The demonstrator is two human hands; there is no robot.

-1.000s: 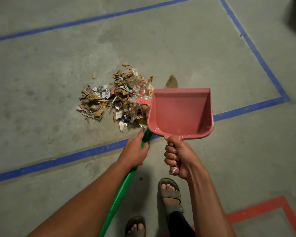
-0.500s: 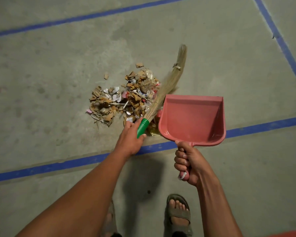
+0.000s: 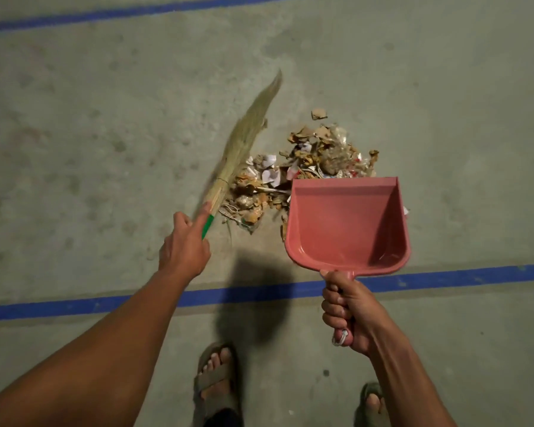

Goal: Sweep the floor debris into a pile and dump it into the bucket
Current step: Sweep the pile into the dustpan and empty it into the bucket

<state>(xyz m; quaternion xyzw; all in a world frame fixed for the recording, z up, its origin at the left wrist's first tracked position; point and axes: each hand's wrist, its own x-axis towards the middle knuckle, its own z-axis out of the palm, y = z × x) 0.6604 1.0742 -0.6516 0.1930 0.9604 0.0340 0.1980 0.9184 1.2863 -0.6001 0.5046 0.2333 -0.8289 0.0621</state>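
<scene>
Gripping the grass broom (image 3: pixel 247 140) left-handed (image 3: pixel 184 251), the right hand (image 3: pixel 350 312) clasped a pink dustpan (image 3: pixel 346 223) beside the debris pile (image 3: pixel 302 167).

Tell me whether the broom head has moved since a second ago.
Yes. The broom head has swung across the debris pile, from the dustpan side to the pile's left.

left hand (image 3: pixel 184 248) holds broom (image 3: pixel 244 140) | right hand (image 3: pixel 349 309) holds dustpan (image 3: pixel 346 223) beside debris (image 3: pixel 305 167)

broom (image 3: pixel 247 140) left of debris pile (image 3: pixel 305 167) — dustpan (image 3: pixel 346 223) at its right.
</scene>
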